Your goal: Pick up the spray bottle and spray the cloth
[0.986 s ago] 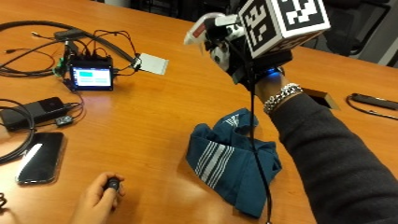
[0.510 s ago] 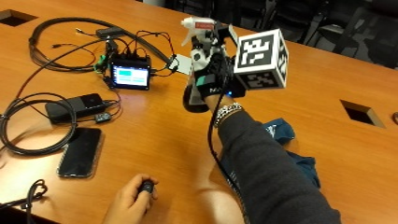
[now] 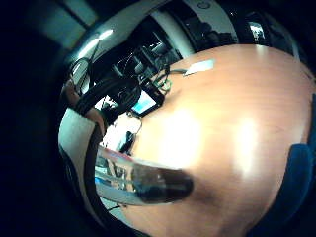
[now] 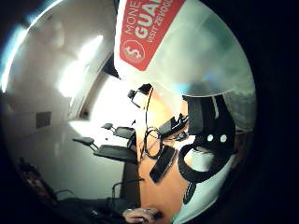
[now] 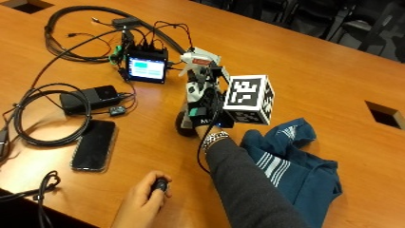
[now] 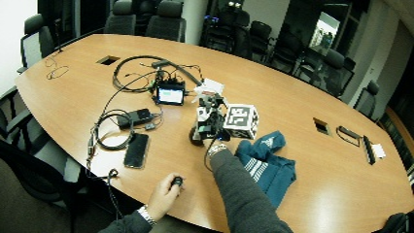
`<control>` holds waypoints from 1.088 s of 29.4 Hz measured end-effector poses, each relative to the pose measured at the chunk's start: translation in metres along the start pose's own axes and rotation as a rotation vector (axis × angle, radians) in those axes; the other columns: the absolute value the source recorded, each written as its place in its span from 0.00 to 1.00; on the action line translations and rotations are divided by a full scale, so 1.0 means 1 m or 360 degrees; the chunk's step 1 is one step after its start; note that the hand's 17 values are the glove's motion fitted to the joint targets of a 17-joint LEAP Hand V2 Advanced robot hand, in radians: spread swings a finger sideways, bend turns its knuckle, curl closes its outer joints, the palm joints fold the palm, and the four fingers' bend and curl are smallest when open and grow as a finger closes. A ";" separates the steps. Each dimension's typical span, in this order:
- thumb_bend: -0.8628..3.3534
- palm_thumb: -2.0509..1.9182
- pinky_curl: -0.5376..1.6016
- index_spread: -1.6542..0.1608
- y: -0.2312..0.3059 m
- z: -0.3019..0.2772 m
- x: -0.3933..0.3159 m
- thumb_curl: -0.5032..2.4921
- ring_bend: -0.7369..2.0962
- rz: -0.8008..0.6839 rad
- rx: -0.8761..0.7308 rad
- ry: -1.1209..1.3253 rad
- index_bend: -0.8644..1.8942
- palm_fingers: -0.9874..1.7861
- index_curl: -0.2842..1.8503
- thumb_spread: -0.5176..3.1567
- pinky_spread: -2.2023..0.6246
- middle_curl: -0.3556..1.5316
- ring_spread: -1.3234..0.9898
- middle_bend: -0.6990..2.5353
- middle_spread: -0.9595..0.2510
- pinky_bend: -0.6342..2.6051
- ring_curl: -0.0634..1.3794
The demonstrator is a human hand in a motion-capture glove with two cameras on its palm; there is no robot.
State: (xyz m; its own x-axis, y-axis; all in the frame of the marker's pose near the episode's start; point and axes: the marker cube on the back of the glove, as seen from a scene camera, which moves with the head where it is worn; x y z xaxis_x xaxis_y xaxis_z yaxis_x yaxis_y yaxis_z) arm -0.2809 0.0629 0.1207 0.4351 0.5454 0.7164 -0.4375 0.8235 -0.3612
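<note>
In the outside view my gloved right hand (image 5: 202, 107) grips a spray bottle (image 5: 197, 61) round its body. The bottle has a white trigger head and stands upright, with its dark base (image 5: 185, 128) at the table top. A blue cloth (image 5: 294, 164) with white stripes lies crumpled on the wooden table (image 5: 316, 71), a short way to the right of the hand and apart from the bottle. In the thumb side palm view the bottle's white wall with its red label (image 4: 149, 32) sits close to the palm. The little finger side palm view shows the cloth (image 3: 296, 173) at the table's edge.
A small lit screen (image 5: 147, 68) with many cables stands behind the bottle. A black power brick (image 5: 91, 97), cable loops and a phone (image 5: 95, 144) lie to the left. The bare left hand (image 5: 145, 199) holds a small black clicker near the front edge. A cutout (image 5: 385, 114) is at far right.
The hand with the bottle has moved from above the cloth to the left and down to the table top. The outside camera has shifted too.
</note>
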 end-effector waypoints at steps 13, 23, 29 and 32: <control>0.20 0.71 0.45 0.76 -0.004 -0.009 -0.006 0.32 0.52 -0.0063 0.0075 0.0017 0.35 0.77 0.27 0.54 0.67 0.51 0.48 0.36 0.61 0.38 0.37; 0.20 0.72 0.45 0.76 0.014 0.002 0.006 0.31 0.52 -0.0007 -0.0003 0.0043 0.35 0.77 0.27 0.54 0.68 0.51 0.48 0.36 0.61 0.38 0.37; 0.20 0.71 0.44 0.76 0.027 0.008 0.020 0.29 0.50 0.0104 -0.0129 0.0072 0.35 0.72 0.26 0.53 0.70 0.51 0.48 0.35 0.62 0.36 0.36; 0.19 0.69 0.45 0.76 0.033 0.010 0.025 0.29 0.47 0.0162 -0.0221 0.0092 0.33 0.62 0.26 0.51 0.75 0.50 0.50 0.35 0.63 0.36 0.36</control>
State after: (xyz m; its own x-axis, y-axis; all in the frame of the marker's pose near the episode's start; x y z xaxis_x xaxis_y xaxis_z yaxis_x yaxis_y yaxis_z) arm -0.2922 0.1025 0.1324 0.4405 0.6320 0.6376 -0.3707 0.7749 -0.5120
